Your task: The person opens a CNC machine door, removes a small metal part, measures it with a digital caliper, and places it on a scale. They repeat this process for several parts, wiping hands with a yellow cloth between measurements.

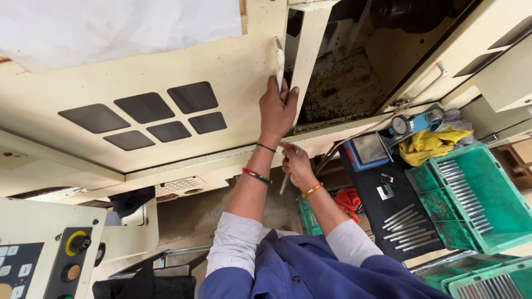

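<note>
Cream metal is all around me: the big machine door is sitting in front of my face, with five dark windows in it. My left hand is curling its fingers around the long silver door handle at the door's edge, near the middle top of what I am seeing. My right hand is just below it, closing around a thin metal rod that is pointing down. I am wearing a blue work coat.

To my right, a green plastic crate is sitting with one row of thin metal rods lying side by side along its left part; they are too many and too small for me to count. Two more green crates are peeking in at the bottom right corner, and one is holding more rods. A dark mat beside the first crate is holding about ten loose silver pins and two small metal clips. Above that, a yellow rag is lying next to a round dial gauge and a blue block. A red cloth is lying close to my right arm.
</note>
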